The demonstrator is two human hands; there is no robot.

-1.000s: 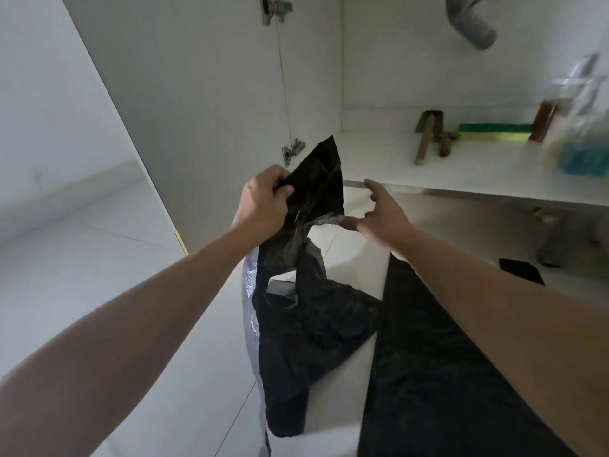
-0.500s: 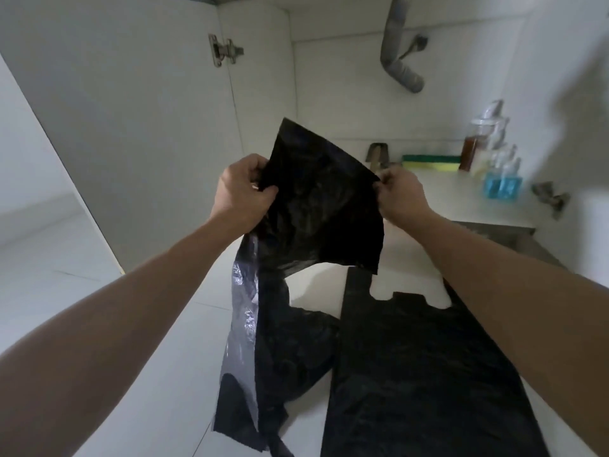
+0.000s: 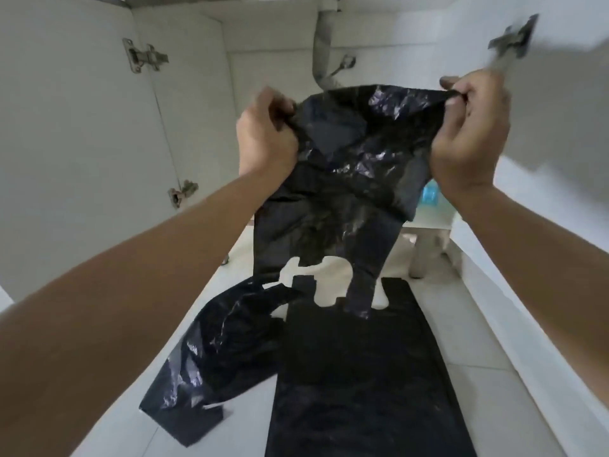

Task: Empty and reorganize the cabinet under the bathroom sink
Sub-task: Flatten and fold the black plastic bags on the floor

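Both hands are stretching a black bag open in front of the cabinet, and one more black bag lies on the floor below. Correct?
Not quite. The head view shows two black bags on the floor: a flat one and a crumpled one. Left hand and right hand do stretch the held bag.

White-tiled floor (image 3: 468,328) with thin grout lines, daylight-grey, no hard shadows. Open white cabinet door (image 3: 75,133) on the left, inner face toward the camera, two metal hinges: upper hinge (image 3: 143,57), lower hinge (image 3: 183,192). Cabinet interior walls plain white (image 3: 263,37). Grey corrugated drain pipe (image 3: 324,57) drops from the top centre. Right side: second white door panel (image 3: 560,103), blurred, with a metal hinge (image 3: 512,36) near its top. A grey cabinet leg (image 3: 423,255) stands on the floor under the white base shelf (image 3: 428,222).
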